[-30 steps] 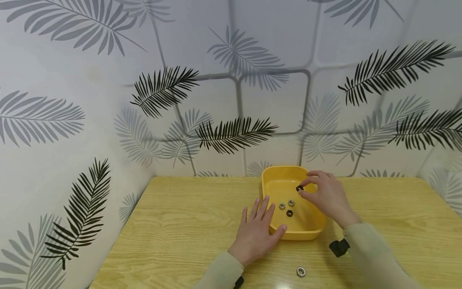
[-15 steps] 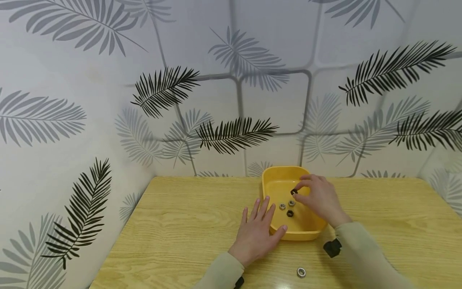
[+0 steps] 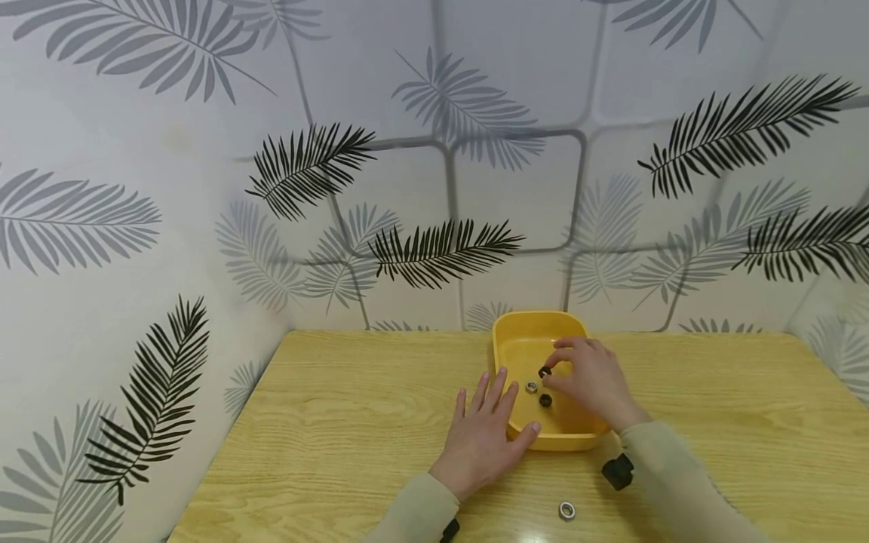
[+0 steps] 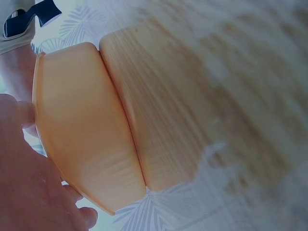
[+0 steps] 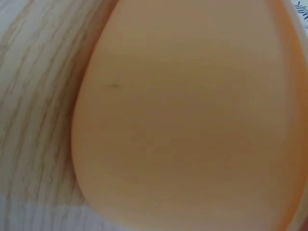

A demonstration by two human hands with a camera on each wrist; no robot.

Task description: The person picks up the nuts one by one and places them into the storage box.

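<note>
We see the right hand [image 3: 589, 377] reaching in over the right side of the yellow tray [image 3: 563, 443], its grip closed down to a pinch: thumb and fingertip hold a dark nut [image 3: 545, 372] between them. That nut is within the tray's outline; we cannot tell whether it touches the tray's floor. Just beside it, on the floor of the tray, we find a silver nut [image 3: 531, 387] and, nearer the person, a second dark nut [image 3: 546, 401].

The left hand [image 3: 480, 445] lies at the tray's near left corner with its fingers spread and straight; its grip is wide and pinches nothing. In the left wrist view we see this hand against the tray's rim.

The tray stands on the wood-grained bench [image 3: 353, 422], near the leaf-patterned wall [image 3: 516, 196]. On the near side of the tray, apart from it, we see another silver nut [image 3: 566, 511] resting on the bench.
</note>
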